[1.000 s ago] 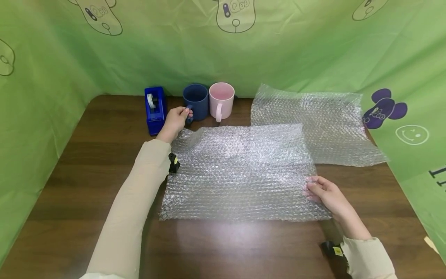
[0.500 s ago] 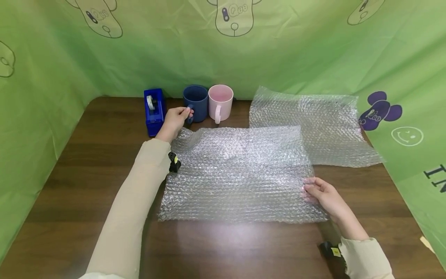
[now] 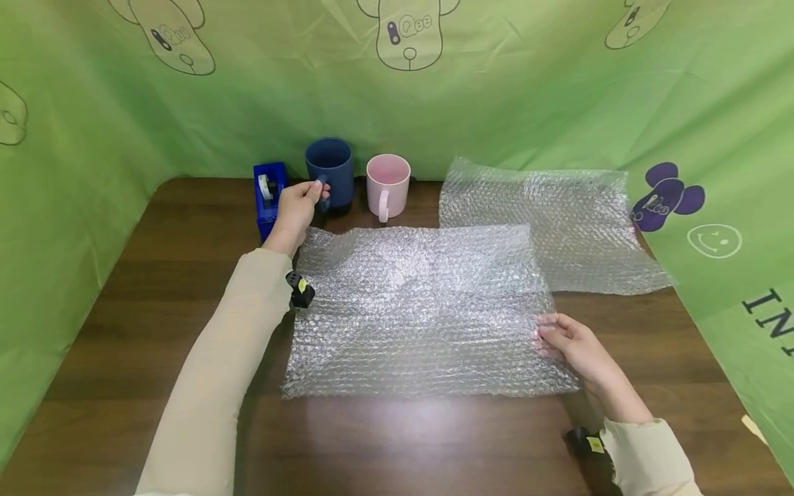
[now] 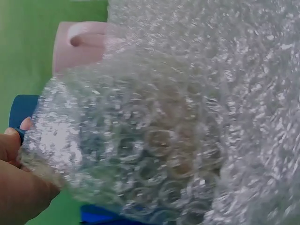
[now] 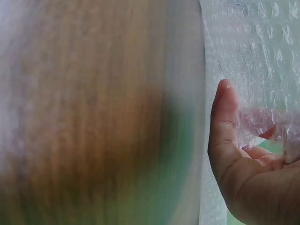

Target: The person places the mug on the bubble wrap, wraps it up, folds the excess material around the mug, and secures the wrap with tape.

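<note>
Blue mug (image 3: 340, 180), upper left of centre, has shifted leftward from the pink mug (image 3: 391, 187); left hand (image 3: 296, 209) pinches its handle (image 3: 324, 204), right hand (image 3: 579, 348) pinches the central wrap (image 3: 415, 310) at lower right.

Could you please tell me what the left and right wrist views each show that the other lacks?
Only the left wrist view shows the left hand, dark blue mug, pale pink mug and part of the blue tape dispenser. Only the right wrist view shows the right hand and a blurred brown surface. Both show clear plastic bubble wrap.
</note>
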A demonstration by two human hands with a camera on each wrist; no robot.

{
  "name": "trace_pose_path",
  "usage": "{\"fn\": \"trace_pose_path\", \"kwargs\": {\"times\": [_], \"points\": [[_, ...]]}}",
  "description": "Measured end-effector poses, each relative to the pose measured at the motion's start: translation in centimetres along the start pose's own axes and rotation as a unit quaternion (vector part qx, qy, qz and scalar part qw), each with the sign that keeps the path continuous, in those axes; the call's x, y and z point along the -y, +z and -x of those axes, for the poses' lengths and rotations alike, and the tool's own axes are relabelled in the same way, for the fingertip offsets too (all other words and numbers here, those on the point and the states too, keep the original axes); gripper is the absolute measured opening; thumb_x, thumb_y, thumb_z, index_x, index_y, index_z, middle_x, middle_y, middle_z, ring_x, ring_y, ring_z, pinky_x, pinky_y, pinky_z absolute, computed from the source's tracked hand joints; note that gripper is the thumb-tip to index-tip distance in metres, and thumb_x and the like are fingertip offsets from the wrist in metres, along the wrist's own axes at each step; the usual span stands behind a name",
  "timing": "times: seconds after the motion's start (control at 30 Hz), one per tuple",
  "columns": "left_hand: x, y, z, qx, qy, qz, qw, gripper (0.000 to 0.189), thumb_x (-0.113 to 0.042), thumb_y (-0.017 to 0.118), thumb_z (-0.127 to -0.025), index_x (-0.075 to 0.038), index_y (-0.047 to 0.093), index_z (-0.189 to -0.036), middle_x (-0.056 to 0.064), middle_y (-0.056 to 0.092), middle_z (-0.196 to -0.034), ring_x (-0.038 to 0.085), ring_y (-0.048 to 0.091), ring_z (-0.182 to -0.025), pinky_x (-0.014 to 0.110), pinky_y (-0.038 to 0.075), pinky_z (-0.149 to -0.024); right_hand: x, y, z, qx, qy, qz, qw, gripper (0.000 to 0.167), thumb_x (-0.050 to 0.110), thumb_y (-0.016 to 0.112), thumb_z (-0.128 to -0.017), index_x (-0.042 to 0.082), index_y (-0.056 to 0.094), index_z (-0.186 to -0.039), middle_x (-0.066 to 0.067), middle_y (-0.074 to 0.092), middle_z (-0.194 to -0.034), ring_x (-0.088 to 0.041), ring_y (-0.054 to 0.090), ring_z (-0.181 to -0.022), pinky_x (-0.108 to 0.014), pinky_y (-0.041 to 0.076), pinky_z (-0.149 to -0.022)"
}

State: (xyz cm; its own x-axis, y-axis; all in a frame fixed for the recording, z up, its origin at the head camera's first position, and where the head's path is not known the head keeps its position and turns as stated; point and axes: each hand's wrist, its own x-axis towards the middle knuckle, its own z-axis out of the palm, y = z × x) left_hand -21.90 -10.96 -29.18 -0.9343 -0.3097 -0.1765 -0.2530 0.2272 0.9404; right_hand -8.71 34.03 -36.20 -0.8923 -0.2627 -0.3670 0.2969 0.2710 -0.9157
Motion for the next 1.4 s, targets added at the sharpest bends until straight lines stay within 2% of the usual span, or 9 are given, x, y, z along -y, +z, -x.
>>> {"fn": "trace_pose_path", "kwargs": {"times": [0.23, 0.43, 0.57, 0.7, 0.83, 0.97, 1.07, 1.2, 1.4], "points": [[-2.0, -0.8, 1.7, -0.001, 0.03, 0.025, 0.9992, 0.039, -0.025, 0.045, -0.1, 0.005, 0.061, -0.12, -0.013, 0.06, -0.081, 0.016, 0.056, -0.112, 0.029, 0.037, -0.109, 0.0, 0.0, -0.2, 0.002, -0.003, 0.015, 0.9999, 0.011, 0.004, 0.046, -0.098, 0.002, 0.051, -0.108, 0.015, 0.061, -0.079, 0.003, 0.061, -0.072, -0.014, 0.054, -0.066], [-3.5, -1.7, 3.4, -0.002, 0.072, 0.032, 0.9969, 0.04, -0.025, 0.046, -0.099, 0.006, 0.061, -0.119, -0.017, 0.06, -0.078, 0.008, 0.059, -0.1, 0.03, 0.04, -0.106, 0.0, 0.1, -0.3, 0.002, -0.009, 0.006, 0.9999, 0.011, 0.002, 0.046, -0.097, 0.006, 0.053, -0.105, 0.015, 0.062, -0.078, 0.003, 0.06, -0.072, -0.014, 0.054, -0.065], [-4.1, -2.0, 4.8, 0.014, 0.078, 0.047, 0.9958, 0.039, -0.026, 0.047, -0.098, 0.006, 0.062, -0.116, -0.016, 0.062, -0.08, 0.011, 0.058, -0.106, 0.033, 0.039, -0.108, -0.1, 0.1, -0.5, 0.008, -0.009, 0.002, 0.9999, 0.011, 0.002, 0.046, -0.098, 0.005, 0.052, -0.106, 0.015, 0.062, -0.079, 0.003, 0.061, -0.072, -0.014, 0.054, -0.066], [-4.2, -1.6, 6.3, 0.039, 0.089, 0.064, 0.9932, 0.031, -0.025, 0.048, -0.099, 0.001, 0.065, -0.103, -0.016, 0.064, -0.083, 0.008, 0.056, -0.105, 0.033, 0.039, -0.106, -0.1, 0.0, -0.6, 0.011, -0.007, 0.0, 0.9999, 0.011, 0.002, 0.046, -0.097, 0.005, 0.052, -0.106, 0.015, 0.062, -0.079, 0.003, 0.061, -0.073, -0.014, 0.054, -0.066], [-3.7, -0.5, 7.7, 0.068, 0.103, 0.06, 0.9906, 0.026, -0.022, 0.049, -0.099, -0.004, 0.066, -0.094, -0.017, 0.065, -0.083, 0.003, 0.057, -0.097, 0.029, 0.041, -0.1, -0.1, 0.0, -0.7, 0.009, -0.005, 0.002, 0.9999, 0.011, 0.001, 0.045, -0.097, 0.006, 0.052, -0.105, 0.015, 0.062, -0.079, 0.003, 0.061, -0.072, -0.013, 0.054, -0.066], [-2.6, 0.9, 9.0, 0.099, 0.093, 0.049, 0.9895, 0.028, -0.019, 0.05, -0.099, 0.004, 0.065, -0.104, -0.015, 0.067, -0.085, 0.001, 0.059, -0.091, 0.028, 0.044, -0.097, -0.1, 0.1, -0.8, 0.004, -0.001, 0.002, 1.0, 0.011, 0.002, 0.046, -0.097, 0.005, 0.052, -0.106, 0.016, 0.062, -0.078, 0.003, 0.061, -0.072, -0.014, 0.054, -0.066], [-1.7, 1.9, 9.9, 0.125, 0.089, 0.045, 0.9871, 0.03, -0.014, 0.049, -0.099, 0.011, 0.061, -0.112, -0.002, 0.071, -0.089, 0.001, 0.059, -0.091, 0.03, 0.046, -0.096, -0.2, 0.1, -0.8, 0.004, -0.001, -0.002, 1.0, 0.011, 0.003, 0.046, -0.097, 0.007, 0.052, -0.105, 0.016, 0.062, -0.078, 0.003, 0.061, -0.072, -0.014, 0.054, -0.066], [-0.5, 3.3, 11.0, 0.154, 0.095, 0.027, 0.9831, 0.028, -0.01, 0.049, -0.099, 0.011, 0.062, -0.112, 0.02, 0.07, -0.101, 0.003, 0.059, -0.092, 0.033, 0.048, -0.094, -0.2, 0.1, -0.9, 0.009, -0.008, -0.01, 0.9999, 0.012, 0.002, 0.046, -0.097, 0.01, 0.053, -0.103, 0.015, 0.062, -0.078, 0.003, 0.061, -0.072, -0.014, 0.054, -0.066], [1.2, 5.1, 12.1, 0.195, 0.096, 0.005, 0.9761, 0.027, -0.009, 0.049, -0.099, 0.01, 0.064, -0.112, 0.029, 0.066, -0.106, 0.015, 0.063, -0.097, 0.042, 0.049, -0.099, -0.3, 0.0, -0.8, 0.013, -0.01, -0.01, 0.9998, 0.013, 0.003, 0.046, -0.098, 0.013, 0.053, -0.103, 0.015, 0.063, -0.079, 0.003, 0.061, -0.073, -0.013, 0.054, -0.066]]}}
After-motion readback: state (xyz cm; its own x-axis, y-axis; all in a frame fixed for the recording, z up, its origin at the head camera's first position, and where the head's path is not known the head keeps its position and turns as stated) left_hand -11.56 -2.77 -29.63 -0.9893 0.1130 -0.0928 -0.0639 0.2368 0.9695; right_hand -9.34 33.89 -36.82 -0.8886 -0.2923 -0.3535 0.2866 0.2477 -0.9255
